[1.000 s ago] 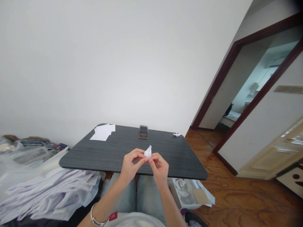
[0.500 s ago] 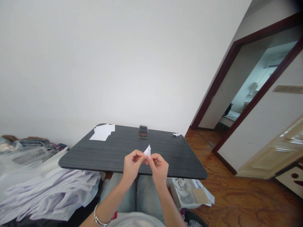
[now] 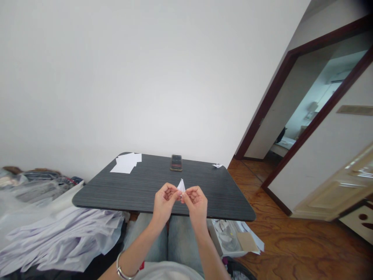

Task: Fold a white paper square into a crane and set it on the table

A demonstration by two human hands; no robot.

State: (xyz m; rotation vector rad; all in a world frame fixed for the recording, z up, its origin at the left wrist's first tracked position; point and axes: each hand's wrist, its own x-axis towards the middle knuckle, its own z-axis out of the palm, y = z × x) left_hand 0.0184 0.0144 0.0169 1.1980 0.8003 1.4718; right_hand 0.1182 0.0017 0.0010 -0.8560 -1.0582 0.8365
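Note:
Between my two hands, above the front part of the dark table (image 3: 140,192), is a small folded piece of white paper (image 3: 181,186) with its narrow tip pointing up and away from me. My left hand (image 3: 165,199) pinches its lower left side between thumb and fingers. On the lower right side, my right hand (image 3: 194,199) pinches it the same way. The fingertips nearly meet and cover the paper's lower end. A folded white paper figure (image 3: 217,166) rests at the table's far right corner.
Loose white paper sheets (image 3: 126,163) lie at the table's far left. A phone (image 3: 176,162) stands propped near the wall. Left of the table are piled white cloths (image 3: 67,237). A box of odds and ends (image 3: 227,237) sits below the table's right front.
The folded paper has turned slightly between my fingers, and its tip now shows as two thin points. Both hands keep their pinch, with only small finger shifts.

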